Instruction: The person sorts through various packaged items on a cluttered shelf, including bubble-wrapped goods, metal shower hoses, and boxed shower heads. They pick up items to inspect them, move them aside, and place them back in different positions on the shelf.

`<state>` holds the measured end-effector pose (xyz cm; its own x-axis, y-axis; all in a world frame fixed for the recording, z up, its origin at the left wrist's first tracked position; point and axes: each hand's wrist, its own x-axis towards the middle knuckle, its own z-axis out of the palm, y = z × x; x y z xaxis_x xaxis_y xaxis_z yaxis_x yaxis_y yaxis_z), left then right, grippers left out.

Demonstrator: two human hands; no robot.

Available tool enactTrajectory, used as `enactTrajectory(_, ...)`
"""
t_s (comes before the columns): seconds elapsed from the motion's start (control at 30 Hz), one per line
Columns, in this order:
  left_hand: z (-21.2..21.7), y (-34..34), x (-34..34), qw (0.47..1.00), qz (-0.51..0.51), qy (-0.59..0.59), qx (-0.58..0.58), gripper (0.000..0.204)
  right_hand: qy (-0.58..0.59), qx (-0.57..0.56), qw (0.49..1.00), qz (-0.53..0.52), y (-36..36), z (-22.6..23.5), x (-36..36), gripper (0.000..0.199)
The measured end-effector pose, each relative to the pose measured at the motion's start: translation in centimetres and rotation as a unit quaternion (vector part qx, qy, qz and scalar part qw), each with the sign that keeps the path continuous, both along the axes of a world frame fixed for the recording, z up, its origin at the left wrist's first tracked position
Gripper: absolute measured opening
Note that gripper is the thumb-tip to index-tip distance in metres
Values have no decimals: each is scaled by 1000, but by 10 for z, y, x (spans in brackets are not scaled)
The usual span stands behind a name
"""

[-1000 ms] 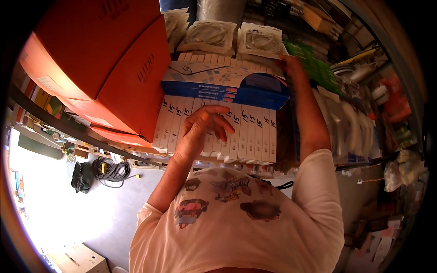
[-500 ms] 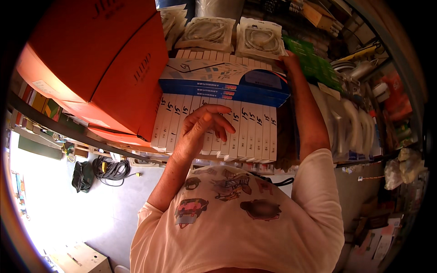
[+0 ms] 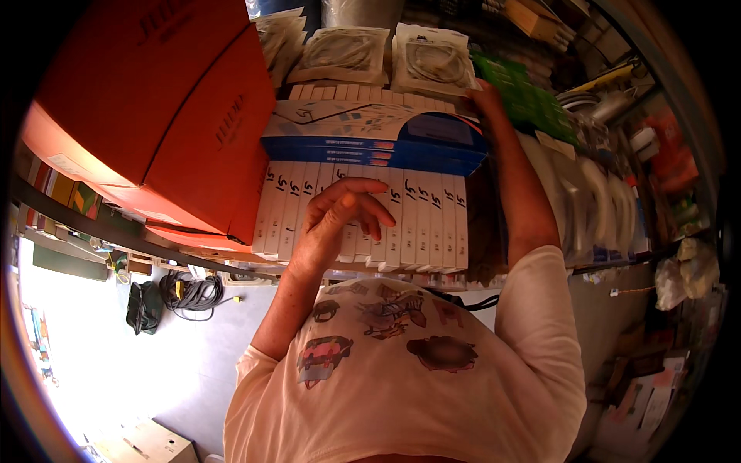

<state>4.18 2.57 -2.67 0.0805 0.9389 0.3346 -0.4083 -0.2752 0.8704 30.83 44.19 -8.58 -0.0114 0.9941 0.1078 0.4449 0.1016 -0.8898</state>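
Observation:
My left hand (image 3: 347, 214) hovers in front of a row of narrow white boxes (image 3: 421, 224) standing on end with handwritten marks. Its fingers are loosely curled and apart, with nothing in them. Farther off, my right hand (image 3: 484, 100) reaches to the lower right corner of a clear bag with a coiled hose (image 3: 432, 60). Most of its fingers are hidden, so I cannot make out whether it grips the bag. Between the hands, a stack of flat blue-and-white boxes (image 3: 370, 127) lies across the row of white ones. Another bagged coil (image 3: 340, 52) sits left of the first.
A large orange-red carton (image 3: 166, 100) with a dark strap stands at the left. Green packaging (image 3: 525, 96) and clear-wrapped white parts (image 3: 571, 201) lie right of my right arm. On the floor at left are a coiled black cable (image 3: 191, 295) and a dark green bag (image 3: 144, 307).
The view has shifted slightly, moving the shelf goods a little left in the picture. Both hands keep nearly the same place and pose.

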Motion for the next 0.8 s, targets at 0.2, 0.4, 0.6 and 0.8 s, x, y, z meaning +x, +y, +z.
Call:
enactTrajectory(0.2,-2,-1,-1,1000,11,8,-7,52,-39,-72,995,51,-41,36,-8,43)
enactTrajectory(0.4,-3,1,-1,1000,2,6,2,52,24,-30,997,-68,-56,69,62,41)
enactTrajectory(0.6,-3,3,1,1000,-1,5,6,51,147,-56,960,-230,-45,53,134,37)
enactTrajectory(0.8,-4,1,-1,1000,5,11,-2,50,248,-62,937,-238,-51,43,127,46)
